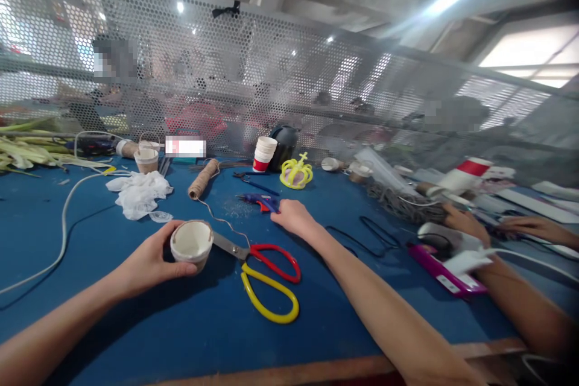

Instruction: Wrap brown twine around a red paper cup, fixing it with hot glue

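My left hand (174, 253) is wrapped around a small paper cup (192, 247), tilted so that its pale inside faces me. My right hand (293, 217) has its fingers closed on the handle of a blue glue gun (260, 199) with a red trigger, its nozzle pointing left. Between the two hands lie big scissors (271, 280) with one red and one yellow handle; the cup hides part of the blades. Behind them a spool of twine (203, 180) trails a strand toward the scissors. A yellow crown-shaped piece (296, 172) stands beyond my right hand.
Crumpled white material (142, 193) and a cup (147, 158) are at the left. Stacked cups (263, 154) and pliers (253, 182) stand or lie toward the perforated screen (280, 72). A co-worker's hands (468, 226) are at the right, near a purple box (446, 271). Cables cross the blue tabletop (181, 325).
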Motion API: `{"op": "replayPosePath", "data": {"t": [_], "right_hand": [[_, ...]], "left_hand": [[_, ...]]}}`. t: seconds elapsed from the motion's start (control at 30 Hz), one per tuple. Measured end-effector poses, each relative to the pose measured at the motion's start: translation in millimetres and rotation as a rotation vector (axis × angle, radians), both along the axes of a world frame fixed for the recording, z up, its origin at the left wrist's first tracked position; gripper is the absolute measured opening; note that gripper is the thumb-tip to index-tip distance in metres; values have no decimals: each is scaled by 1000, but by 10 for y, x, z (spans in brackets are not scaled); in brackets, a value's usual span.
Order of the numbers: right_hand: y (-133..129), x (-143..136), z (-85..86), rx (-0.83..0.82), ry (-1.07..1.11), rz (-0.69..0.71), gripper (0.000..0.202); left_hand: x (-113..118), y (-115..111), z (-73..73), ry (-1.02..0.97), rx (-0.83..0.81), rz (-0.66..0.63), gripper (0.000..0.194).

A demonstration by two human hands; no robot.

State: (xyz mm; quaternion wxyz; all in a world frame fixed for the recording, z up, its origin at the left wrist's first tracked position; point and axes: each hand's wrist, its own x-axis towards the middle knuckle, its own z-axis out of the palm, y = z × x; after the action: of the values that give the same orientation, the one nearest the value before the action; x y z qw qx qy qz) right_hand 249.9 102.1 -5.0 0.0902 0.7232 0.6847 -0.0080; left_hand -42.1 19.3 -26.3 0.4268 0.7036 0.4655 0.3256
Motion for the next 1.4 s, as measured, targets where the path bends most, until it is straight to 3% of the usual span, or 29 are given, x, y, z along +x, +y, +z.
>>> {"op": "replayPosePath", "data": {"t": [0.13,0.3,0.43,0.57,0.77,0.93,1.03,1.13,1.27,1.37,1.4], "right_hand": [[64,214,23,-42,-49,-47,25],[191,368,174,-42,-66,-15,27],[543,256,222,24,-58,52,28],[923,53,140,14,-29,130,28],[1107,-134,14,6,-31,169,29],[1076,-152,79,78,1,174,30],[1029,-149,271,163,66,191,31],[907,-177,574,260,174,242,30],[537,-289,956,354,395,363,24],[151,-415,1043,279,599,477,23],[22,-461,1024,173,860,526,21]], "left_hand": [[-30,30,-26,-5,20,4,60],[-19,81,-40,25,61,19,59],[-12,86,-50,33,61,16,59],[-35,89,-94,24,40,15,61],[-153,136,-58,54,9,-104,73],[-384,151,146,127,-34,-139,76],[-499,166,268,77,18,-28,58],[-551,208,395,-22,82,209,52],[-517,305,627,-47,148,348,55],[-393,373,833,-66,232,359,52],[-334,387,887,-99,268,331,49]]}}
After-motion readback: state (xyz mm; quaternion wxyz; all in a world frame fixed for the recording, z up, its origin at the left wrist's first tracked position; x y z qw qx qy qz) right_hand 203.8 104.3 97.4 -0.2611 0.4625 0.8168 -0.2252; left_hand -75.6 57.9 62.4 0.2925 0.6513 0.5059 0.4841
